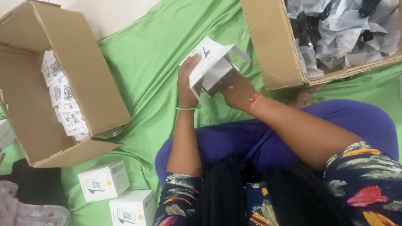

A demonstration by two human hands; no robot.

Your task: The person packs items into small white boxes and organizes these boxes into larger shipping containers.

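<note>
Hands both clamp one small white carton [211, 67], flaps open: left hand [187, 79] grips its left side, right hand [236, 88] pushes into its open end. Right of the grip, cardboard box [272, 46] of bagged items; left, cardboard box [90, 71] holding leaflets [63, 98].

Place: a home packing spot on the floor | Shown by: green cloth [146, 62] spread out, big cardboard boxes [83, 71] opened, small white boxes [104, 181] stacked at its near edge
</note>
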